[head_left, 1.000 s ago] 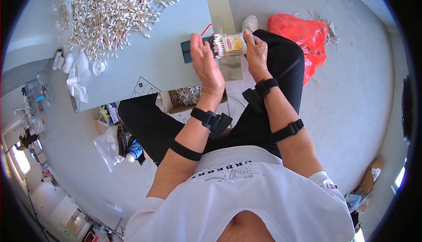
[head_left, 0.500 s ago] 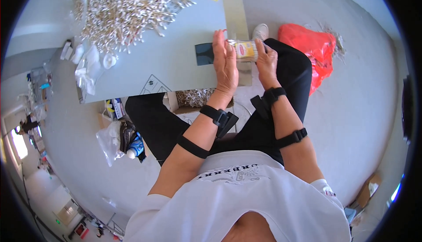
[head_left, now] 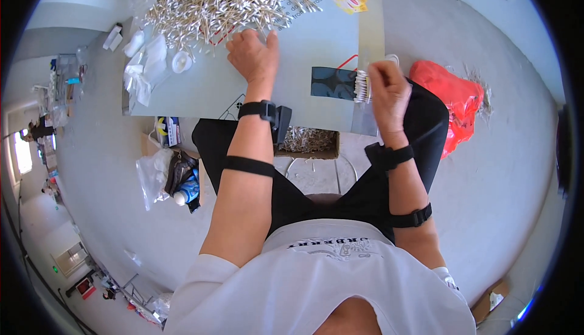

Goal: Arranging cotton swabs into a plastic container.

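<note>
The left hand (head_left: 252,58) has moved from the cotton-swab pack (head_left: 362,86) at the desk's (head_left: 292,89) right edge to the loose swab pile (head_left: 213,6), leaving only the blurred right hand (head_left: 390,95) beside the pack, both hands' fingers too unclear to tell whether they grip.

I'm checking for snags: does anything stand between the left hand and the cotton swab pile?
Nothing visible does: the left hand is at the near edge of the cotton swab pile; whether they touch is unclear.

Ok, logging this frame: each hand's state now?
Left hand: at the swab pile; can't tell if holding anything.
Right hand: curled, beside the swab bundle; grip can't be told.
</note>
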Available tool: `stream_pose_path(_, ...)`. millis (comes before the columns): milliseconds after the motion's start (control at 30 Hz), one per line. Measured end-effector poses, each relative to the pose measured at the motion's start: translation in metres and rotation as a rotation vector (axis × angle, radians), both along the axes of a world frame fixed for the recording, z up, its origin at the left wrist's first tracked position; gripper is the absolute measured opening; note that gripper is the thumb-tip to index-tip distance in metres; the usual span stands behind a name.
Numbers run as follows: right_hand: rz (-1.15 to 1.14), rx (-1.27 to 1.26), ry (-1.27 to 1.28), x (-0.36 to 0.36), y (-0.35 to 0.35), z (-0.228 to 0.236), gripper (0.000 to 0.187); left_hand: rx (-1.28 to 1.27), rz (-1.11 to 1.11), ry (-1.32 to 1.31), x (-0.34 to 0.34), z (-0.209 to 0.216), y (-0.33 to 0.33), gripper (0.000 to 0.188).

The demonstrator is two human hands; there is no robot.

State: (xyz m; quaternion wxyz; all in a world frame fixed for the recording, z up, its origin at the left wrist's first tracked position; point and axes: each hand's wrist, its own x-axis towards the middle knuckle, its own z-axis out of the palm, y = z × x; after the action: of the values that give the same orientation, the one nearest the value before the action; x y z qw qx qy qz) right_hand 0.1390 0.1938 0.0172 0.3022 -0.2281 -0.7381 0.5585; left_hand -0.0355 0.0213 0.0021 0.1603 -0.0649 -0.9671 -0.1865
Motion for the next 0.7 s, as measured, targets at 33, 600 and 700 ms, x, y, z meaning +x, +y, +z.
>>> stream_pose_path(33,0.094,-0.053,-0.061,-0.007,-0.011,0.004,0.006,0.002,0.004,0.000,0.000,-0.001,0.000,0.028)
stream_pose_path(600,0.433,0.493,-0.279,-0.079,-0.056,-0.014,0.025,0.132,-0.313,0.129,-0.003,-0.006,-0.030,0.024)
stream_pose_path(700,0.445,0.415,-0.341,-0.073,-0.057,-0.014,0.028,-0.010,-0.262,0.125,-0.021,-0.002,-0.022,0.018)
